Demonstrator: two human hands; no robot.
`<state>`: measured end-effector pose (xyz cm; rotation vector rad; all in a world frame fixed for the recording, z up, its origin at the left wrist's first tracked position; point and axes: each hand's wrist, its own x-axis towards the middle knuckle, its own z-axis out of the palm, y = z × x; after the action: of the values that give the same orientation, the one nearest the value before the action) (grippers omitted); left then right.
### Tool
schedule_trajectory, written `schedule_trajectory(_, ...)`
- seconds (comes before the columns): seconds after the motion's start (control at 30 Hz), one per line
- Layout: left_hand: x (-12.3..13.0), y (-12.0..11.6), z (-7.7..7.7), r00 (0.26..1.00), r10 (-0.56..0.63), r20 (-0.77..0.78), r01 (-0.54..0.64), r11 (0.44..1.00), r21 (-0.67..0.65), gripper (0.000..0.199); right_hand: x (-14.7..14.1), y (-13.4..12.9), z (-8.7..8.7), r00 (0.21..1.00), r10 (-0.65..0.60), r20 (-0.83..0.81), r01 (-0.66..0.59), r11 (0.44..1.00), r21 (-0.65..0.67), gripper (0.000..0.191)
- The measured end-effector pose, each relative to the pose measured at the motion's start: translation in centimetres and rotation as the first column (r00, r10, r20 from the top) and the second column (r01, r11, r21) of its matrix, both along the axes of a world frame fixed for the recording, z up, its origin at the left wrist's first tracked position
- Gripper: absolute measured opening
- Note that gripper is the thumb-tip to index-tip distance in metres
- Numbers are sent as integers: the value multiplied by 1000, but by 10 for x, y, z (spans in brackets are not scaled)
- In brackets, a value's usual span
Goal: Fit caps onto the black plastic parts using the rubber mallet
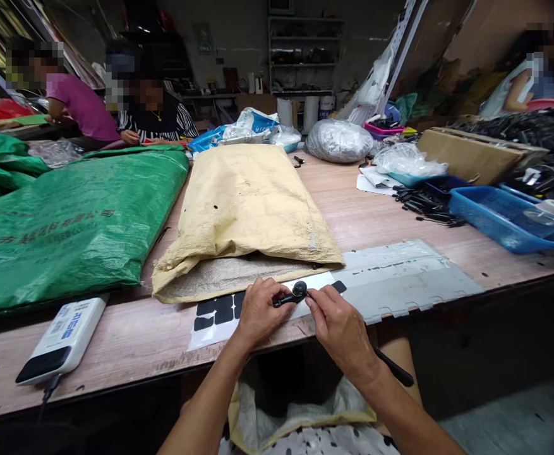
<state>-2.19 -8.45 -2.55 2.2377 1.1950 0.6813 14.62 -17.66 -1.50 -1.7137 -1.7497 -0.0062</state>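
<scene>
Black round-headed part point(299, 288) sits just below and right of frame centre, over a white sheet point(202, 340). Left hand point(262, 309) pinches its stem; right hand point(340, 322) has thumb and forefinger closed narrow at the head's right edge. Work looks mid-piece: part in hand, not set down. Black patches point(224, 309) remain on the sheet's left; whether one is already on the part, cannot tell. Long axis slants, stem toward lower left, head toward upper right. Black rod point(394, 368) shows past the right wrist; link unclear. Outward: yellow sack point(248, 202) above, grey mat point(400, 284) right.
</scene>
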Motion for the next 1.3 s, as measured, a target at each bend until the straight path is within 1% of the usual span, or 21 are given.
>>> schedule_trajectory(0.07, -1, 0, 1, 1000, -7, -6, 7, 1000, 0, 14, 3, 0, 0, 1000, -19, -17, 20, 1000, 21, 26)
schedule_trajectory(0.17, -2, 0, 3, 1000, -24, -12, 24, 1000, -13, 13, 17, 2, 4, 996, -82, -39, 84, 994, 72, 25)
schedule_trajectory(0.23, -3, 1, 3, 999, -39, -4, 39, 999, -24, 15, 31, 3, 6, 989, -145, -21, 147, 986, 73, 24)
schedule_trajectory(0.3, -4, 2, 3, 998, -55, 7, 55, 998, -33, 17, 47, 5, 4, 975, -219, 31, 217, 974, 64, 23)
schedule_trajectory(0.47, -6, 3, 0, 997, -73, 8, 73, 996, -45, 23, 87, 13, -13, 899, -389, 201, 391, 920, 32, 20)
schedule_trajectory(0.53, -7, 3, -1, 998, -69, 6, 69, 997, -45, 25, 100, 17, -21, 868, -424, 260, 431, 902, 31, 18)
schedule_trajectory(0.63, -7, 3, -2, 998, -65, 4, 66, 997, -40, 28, 114, 23, -30, 834, -458, 307, 457, 886, 79, 19)
schedule_trajectory(0.7, -7, 3, -2, 998, -67, -3, 66, 997, -43, 31, 119, 26, -34, 814, -487, 317, 479, 871, 108, 19)
schedule_trajectory(0.8, -7, 3, -1, 998, -69, -9, 69, 996, -59, 34, 119, 29, -35, 799, -515, 311, 511, 854, 103, 19)
schedule_trajectory(0.9, -7, 3, 0, 997, -74, -19, 73, 995, -61, 37, 117, 29, -35, 811, -510, 288, 509, 857, 82, 20)
schedule_trajectory(1.07, -8, 0, 2, 996, -79, -50, 77, 996, -46, 47, 115, 27, -35, 810, -511, 288, 509, 856, 86, 23)
schedule_trajectory(1.23, -8, 3, 3, 996, -87, -37, 84, 994, -74, 50, 114, 27, -35, 806, -517, 288, 515, 852, 89, 22)
schedule_trajectory(1.3, -8, 2, 6, 995, -89, -33, 86, 993, -84, 50, 114, 28, -35, 803, -524, 284, 522, 848, 88, 22)
